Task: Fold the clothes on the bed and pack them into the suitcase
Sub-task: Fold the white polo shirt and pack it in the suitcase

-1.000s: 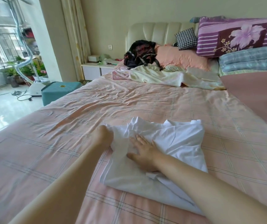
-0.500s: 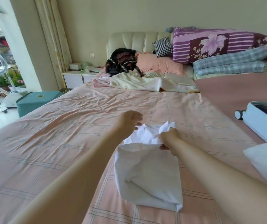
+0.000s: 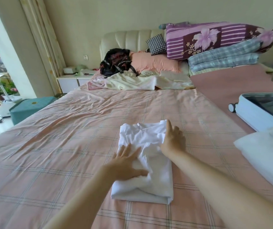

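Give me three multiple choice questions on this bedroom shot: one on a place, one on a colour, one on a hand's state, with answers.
1. Where is the open white hard-shell suitcase?
A. on the floor
B. right of the folded white cloth garment
C. against the headboard
2. What colour is the checked fabric bed sheet?
A. green
B. pink
C. black
3. What is the left hand doing?
A. lying flat on the garment
B. gripping the suitcase
C. hanging off the bed
Answers: B, it lies at the picture's right edge; B, pink surrounds the garment; A, straight fingers rest on cloth.
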A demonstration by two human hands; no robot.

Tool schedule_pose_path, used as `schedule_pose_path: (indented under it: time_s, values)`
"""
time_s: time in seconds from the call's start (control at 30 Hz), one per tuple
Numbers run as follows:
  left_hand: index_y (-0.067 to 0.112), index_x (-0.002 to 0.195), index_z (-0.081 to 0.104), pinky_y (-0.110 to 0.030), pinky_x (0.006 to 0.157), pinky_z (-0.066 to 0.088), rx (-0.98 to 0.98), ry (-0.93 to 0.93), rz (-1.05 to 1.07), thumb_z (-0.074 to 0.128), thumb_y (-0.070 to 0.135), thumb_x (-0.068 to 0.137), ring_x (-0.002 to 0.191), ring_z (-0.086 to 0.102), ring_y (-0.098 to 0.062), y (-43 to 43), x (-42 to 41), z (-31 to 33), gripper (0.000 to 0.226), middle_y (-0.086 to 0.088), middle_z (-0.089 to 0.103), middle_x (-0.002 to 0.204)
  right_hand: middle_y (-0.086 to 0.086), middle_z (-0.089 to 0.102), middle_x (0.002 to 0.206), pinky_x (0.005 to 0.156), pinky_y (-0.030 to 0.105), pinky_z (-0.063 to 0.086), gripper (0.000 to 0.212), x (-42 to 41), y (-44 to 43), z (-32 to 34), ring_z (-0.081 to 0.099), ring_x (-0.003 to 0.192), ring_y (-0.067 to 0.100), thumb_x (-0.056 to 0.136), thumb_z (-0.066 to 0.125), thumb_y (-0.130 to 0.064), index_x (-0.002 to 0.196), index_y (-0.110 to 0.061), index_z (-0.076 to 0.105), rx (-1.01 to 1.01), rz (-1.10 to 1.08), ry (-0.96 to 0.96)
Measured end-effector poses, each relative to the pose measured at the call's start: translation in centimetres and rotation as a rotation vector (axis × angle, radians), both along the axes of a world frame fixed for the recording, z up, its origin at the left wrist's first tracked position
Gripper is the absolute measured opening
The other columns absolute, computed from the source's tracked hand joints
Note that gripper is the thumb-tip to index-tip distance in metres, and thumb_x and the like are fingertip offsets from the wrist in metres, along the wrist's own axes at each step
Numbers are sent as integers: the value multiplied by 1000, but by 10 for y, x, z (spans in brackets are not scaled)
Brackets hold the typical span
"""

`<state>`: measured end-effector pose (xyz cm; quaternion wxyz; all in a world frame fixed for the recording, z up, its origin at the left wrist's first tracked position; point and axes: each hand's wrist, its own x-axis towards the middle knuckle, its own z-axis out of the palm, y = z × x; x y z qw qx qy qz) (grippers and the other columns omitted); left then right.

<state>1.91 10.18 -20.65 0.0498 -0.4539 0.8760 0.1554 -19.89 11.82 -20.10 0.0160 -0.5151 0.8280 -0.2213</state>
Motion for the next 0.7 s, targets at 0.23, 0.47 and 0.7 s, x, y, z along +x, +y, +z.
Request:
schedule_pose_path:
  time_s: [0.23, 0.47, 0.7]
  values:
    - [30, 159, 5, -46, 123, -3, -209, 7, -37, 46, 82, 77, 152, -11, -16, 18, 0, -15, 105, 5, -8, 166, 8, 33, 161, 119, 51, 23, 61, 10, 40, -10, 29, 149, 27, 91, 34, -11, 150, -23, 45, 148, 694, 343]
    - [38, 149, 24, -34, 121, 18, -227, 82, -175, 59, 89, 57, 149, 10, -12, 47, 39, -8, 112, 13, 16, 159, 15, 17, 161, 123, 53, 4, 48, 13, 80, 8, 9, 152, 30, 92, 42, -15, 141, -17, 46, 274, 469, 643]
    - [42, 147, 30, -40, 118, 20, -279, -37, -221, 71, 62, 70, 149, 11, -19, 75, 40, 2, 90, 6, 13, 161, 5, 2, 169, 125, 45, 2, 95, 31, 125, -5, 0, 155, 22, 79, 57, -54, 160, -32, 12, 211, 887, 378]
